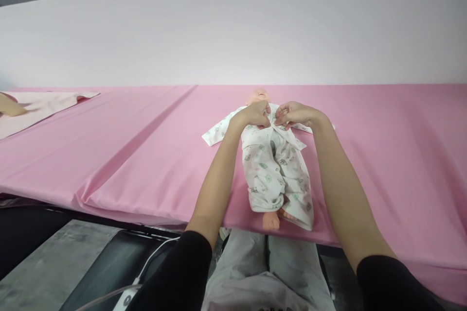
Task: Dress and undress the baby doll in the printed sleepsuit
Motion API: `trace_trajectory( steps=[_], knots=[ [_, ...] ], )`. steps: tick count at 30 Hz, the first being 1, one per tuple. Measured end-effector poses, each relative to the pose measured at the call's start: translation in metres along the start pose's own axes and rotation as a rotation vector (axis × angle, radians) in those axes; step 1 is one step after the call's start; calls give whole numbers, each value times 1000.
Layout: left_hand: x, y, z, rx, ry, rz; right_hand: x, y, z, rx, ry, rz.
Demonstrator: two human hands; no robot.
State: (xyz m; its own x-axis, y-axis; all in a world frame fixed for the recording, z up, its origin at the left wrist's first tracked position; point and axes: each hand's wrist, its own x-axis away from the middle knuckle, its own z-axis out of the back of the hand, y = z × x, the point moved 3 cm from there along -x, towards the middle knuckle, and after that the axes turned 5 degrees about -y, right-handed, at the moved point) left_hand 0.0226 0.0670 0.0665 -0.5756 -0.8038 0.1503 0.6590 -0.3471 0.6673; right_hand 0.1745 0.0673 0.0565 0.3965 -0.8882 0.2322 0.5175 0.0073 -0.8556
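A baby doll [271, 221] lies on its back on the pink cloth, its feet toward me at the near edge. It wears a white printed top [221, 131] with the sleeves spread out, and matching trousers [264, 175]. Over the doll's chest, my left hand [256, 113] pinches the front of the top. My right hand [294, 114] is close beside it, its fingers also closed on the top's front. The doll's head shows just beyond my hands. What lies between my fingertips is too small to make out.
The pink cloth [146, 155] covers the table up to a white partition [233, 29]. At the far left, a pale cloth [44, 107] lies under part of a person's arm [10, 106]. Below the near edge are a black chair [120, 252] and a white cable device [127, 296].
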Motion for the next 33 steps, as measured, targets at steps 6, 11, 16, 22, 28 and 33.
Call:
trace_trajectory(
  steps=[6, 11, 16, 22, 28, 33],
  knots=[
    [8, 14, 0, -203, -23, 135, 2, -6, -1, 174, 12, -3],
    [12, 25, -5, -309, -83, 183, 7, -16, -5, 297, 13, -30],
    [11, 29, -10, -496, -41, 244, 9, -28, -14, 454, 73, -75],
    [13, 33, -8, -555, 13, 258, 7, -31, -20, 565, 109, -84],
    [13, 31, -4, -521, -34, 171, 16, -40, -22, 651, 112, -92],
    [11, 22, -1, -303, -120, 76, 17, -39, -17, 595, 113, -84]
  ],
)
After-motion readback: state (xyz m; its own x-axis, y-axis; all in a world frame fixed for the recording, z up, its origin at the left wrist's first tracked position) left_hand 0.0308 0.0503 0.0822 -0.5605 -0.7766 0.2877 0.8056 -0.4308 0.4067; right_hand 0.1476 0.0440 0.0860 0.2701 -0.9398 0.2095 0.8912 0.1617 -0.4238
